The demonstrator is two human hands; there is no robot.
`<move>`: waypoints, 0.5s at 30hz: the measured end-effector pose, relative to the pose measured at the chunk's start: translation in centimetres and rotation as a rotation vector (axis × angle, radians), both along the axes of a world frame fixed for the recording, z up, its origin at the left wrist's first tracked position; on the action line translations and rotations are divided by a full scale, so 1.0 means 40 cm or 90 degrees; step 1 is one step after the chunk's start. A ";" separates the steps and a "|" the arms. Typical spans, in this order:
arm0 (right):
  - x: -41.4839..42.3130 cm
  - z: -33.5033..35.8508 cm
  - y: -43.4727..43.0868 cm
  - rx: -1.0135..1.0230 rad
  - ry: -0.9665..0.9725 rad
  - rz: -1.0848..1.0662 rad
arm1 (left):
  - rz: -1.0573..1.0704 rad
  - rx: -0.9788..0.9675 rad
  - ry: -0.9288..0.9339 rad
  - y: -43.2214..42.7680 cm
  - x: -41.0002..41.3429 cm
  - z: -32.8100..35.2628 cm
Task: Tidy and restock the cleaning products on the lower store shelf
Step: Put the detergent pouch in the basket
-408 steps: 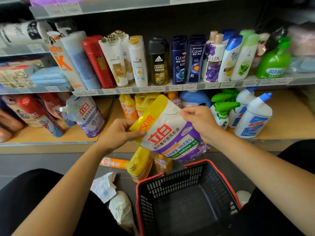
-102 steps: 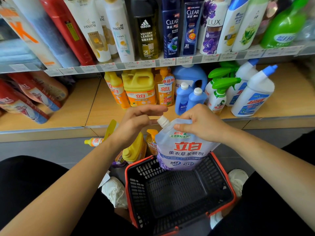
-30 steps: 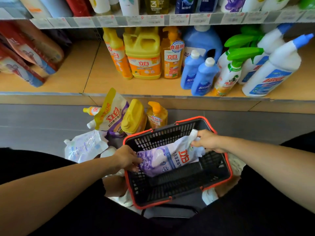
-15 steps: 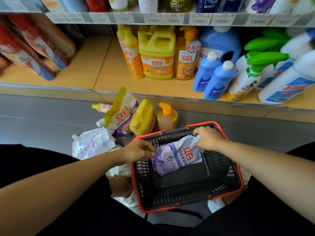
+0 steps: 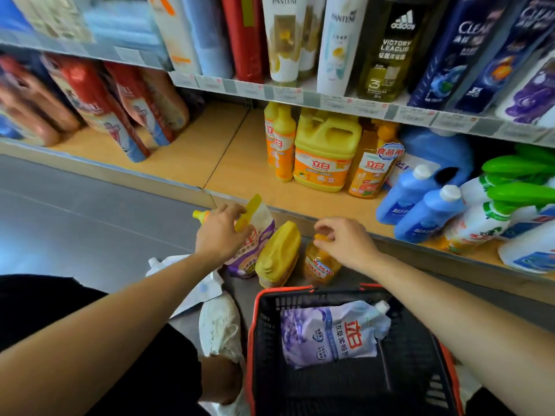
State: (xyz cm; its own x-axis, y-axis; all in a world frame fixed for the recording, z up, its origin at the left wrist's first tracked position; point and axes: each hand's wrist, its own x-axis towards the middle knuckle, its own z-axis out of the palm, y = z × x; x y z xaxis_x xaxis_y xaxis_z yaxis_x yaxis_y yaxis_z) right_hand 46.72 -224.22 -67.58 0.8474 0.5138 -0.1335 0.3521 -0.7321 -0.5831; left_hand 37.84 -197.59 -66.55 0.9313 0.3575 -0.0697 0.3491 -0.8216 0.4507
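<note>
right grip (image 5: 345, 243) moved onto orange bottle (image 5: 319, 267)

I count three refill pouches (image 5: 330, 334), one basket (image 5: 264, 370) and two yellow jugs (image 5: 326, 151). I also see two small blue bottles (image 5: 404, 195) and two green-trigger sprayers (image 5: 519, 192).

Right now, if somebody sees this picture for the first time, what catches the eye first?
The two hands over products on the floor, before the lower shelf: the left hand rests on a yellow-topped pouch, the right hand pinches the cap of an orange pump bottle. Nearer, a lilac refill pouch lies in the black, red-rimmed basket.
</note>
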 end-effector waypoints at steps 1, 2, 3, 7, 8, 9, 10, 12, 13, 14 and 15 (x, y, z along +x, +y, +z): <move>0.017 -0.003 0.023 0.008 -0.003 0.002 | 0.025 0.019 0.005 0.024 0.009 -0.011; 0.032 -0.008 0.046 0.015 -0.002 0.005 | 0.043 0.008 0.037 0.045 0.015 -0.023; 0.046 -0.017 0.070 0.021 0.003 0.008 | 0.048 -0.041 0.082 0.060 0.018 -0.035; 0.102 -0.042 0.157 0.051 0.015 -0.021 | -0.053 -0.193 0.197 0.063 -0.004 -0.079; 0.120 -0.044 0.177 0.067 0.010 -0.039 | -0.083 -0.189 0.202 0.058 -0.012 -0.086; 0.137 -0.043 0.195 0.087 0.008 -0.052 | -0.115 -0.184 0.210 0.050 -0.019 -0.092; 0.155 -0.040 0.213 0.116 0.006 -0.060 | -0.149 -0.174 0.220 0.043 -0.024 -0.098; 0.192 -0.029 0.251 0.192 -0.017 -0.083 | -0.209 -0.138 0.237 0.029 -0.031 -0.108; 0.210 -0.018 0.270 0.233 -0.037 -0.105 | -0.223 -0.119 0.238 0.024 -0.033 -0.114; 0.229 -0.004 0.290 0.274 -0.054 -0.129 | -0.229 -0.107 0.238 0.023 -0.033 -0.119; 0.249 0.014 0.310 0.307 -0.065 -0.153 | -0.232 -0.101 0.244 0.023 -0.032 -0.122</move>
